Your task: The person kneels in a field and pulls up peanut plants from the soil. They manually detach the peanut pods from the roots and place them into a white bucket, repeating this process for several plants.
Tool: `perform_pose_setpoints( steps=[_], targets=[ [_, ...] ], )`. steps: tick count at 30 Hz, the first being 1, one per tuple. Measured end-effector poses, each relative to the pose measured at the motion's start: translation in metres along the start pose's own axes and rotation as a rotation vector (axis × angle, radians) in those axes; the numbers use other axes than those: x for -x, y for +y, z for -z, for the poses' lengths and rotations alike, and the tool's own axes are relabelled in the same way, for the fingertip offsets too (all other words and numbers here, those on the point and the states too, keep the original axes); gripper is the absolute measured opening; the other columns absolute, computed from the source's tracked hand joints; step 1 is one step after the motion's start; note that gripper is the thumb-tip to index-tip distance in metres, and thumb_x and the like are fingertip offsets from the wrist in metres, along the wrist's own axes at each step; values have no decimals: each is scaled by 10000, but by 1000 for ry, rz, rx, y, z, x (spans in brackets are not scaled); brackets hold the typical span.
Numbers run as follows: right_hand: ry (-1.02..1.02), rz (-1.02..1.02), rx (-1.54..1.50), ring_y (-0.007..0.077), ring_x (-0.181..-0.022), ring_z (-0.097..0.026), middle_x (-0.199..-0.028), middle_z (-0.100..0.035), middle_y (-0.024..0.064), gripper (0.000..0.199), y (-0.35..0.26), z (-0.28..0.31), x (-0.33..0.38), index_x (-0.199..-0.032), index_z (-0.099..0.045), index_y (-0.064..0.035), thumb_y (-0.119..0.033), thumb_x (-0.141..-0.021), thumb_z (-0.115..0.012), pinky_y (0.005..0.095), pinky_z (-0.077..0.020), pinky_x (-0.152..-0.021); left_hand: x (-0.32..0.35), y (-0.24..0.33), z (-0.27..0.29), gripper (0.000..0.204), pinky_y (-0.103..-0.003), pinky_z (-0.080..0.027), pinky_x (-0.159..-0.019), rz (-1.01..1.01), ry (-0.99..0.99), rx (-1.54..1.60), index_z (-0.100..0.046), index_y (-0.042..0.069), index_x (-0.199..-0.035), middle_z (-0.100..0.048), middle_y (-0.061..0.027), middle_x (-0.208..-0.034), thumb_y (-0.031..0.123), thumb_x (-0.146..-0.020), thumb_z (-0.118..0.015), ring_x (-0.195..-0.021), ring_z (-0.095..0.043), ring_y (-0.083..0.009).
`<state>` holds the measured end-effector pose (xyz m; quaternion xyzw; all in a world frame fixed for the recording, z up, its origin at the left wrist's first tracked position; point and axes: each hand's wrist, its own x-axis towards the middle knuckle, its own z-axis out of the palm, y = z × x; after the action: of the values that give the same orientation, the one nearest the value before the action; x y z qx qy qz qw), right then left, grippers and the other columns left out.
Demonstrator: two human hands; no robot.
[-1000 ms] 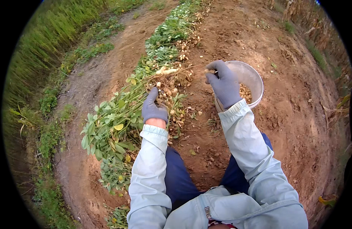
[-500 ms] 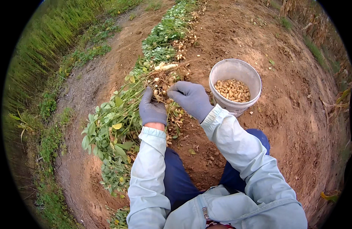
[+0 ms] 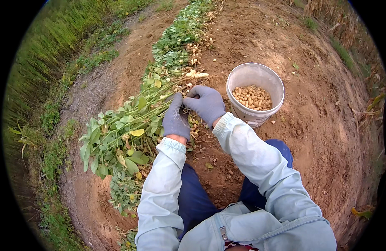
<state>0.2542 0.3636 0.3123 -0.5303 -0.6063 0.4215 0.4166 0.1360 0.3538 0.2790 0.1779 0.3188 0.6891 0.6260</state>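
Note:
My left hand (image 3: 176, 119), in a grey knit glove, is closed round the root end of an uprooted peanut plant (image 3: 125, 127). The plant's stems and green leaves stretch away to the left. Against its fingertips, my gloved right hand (image 3: 208, 106) is bent in a pinch at the roots; whatever lies between its fingers is hidden. A few pods and thin roots show just beyond the fingers. Right of that hand stands a whitish plastic bucket (image 3: 277, 80), partly filled with tan peanuts in the shell (image 3: 252, 97).
A row of pulled peanut plants (image 3: 176, 35) runs away from me, pods along its right side. A pale, elongated piece (image 3: 196, 74) lies just past my hands. Brown soil (image 3: 318, 113) surrounds the bucket. Tall green weeds (image 3: 55, 46) border the left; dry stalks stand far right.
My hands have come together at the roots; the left moved slightly right and tilted inward, covering pods that showed before. The plant's leafy end has swung a little left and lower.

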Motion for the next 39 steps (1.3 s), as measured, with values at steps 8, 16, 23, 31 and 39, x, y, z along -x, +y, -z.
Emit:
perform_pose_setpoints(
  steps=[8,16,23,31,39],
  targets=[
    [72,127,359,306,-830,-620,-916,-609,138,196,-4,0,2,-839,-655,-83,-246,-731,-648,382,-497,-741,-7,-7,8,272,-289,-473,-781,29,26,-25,-577,8,-1089,-605,-54,-954,140,-864,-657,-859,-581,-161],
    [32,136,559,322,-785,-619,-860,-625,140,213,-10,-2,6,-856,-607,-81,-218,-695,-639,398,-485,-698,-10,-6,5,262,-290,-491,-744,9,192,-91,-632,-13,-1024,-639,-61,-946,99,-802,-713,-844,-605,-167],
    [-64,102,289,333,-820,-621,-840,-637,147,250,3,1,3,-883,-598,-63,-209,-682,-621,406,-481,-737,-12,-4,7,288,-286,-486,-649,-49,165,-115,-649,-29,-986,-649,-66,-882,89,-743,-748,-715,-601,-158],
    [-130,105,378,313,-819,-628,-819,-647,129,192,0,1,7,-871,-610,-107,-207,-709,-584,400,-489,-728,-10,-3,4,123,-276,-444,-550,24,332,-173,-622,2,-721,-619,-60,-742,-31,-642,-711,-614,-570,-159],
    [-188,68,225,301,-794,-640,-840,-660,148,248,3,7,9,-997,-655,-158,-184,-779,-540,374,-498,-721,-14,16,15,84,-326,-489,-610,-27,257,-35,-640,-22,-817,-634,-104,-840,28,-751,-649,-707,-603,-223]
  ],
)
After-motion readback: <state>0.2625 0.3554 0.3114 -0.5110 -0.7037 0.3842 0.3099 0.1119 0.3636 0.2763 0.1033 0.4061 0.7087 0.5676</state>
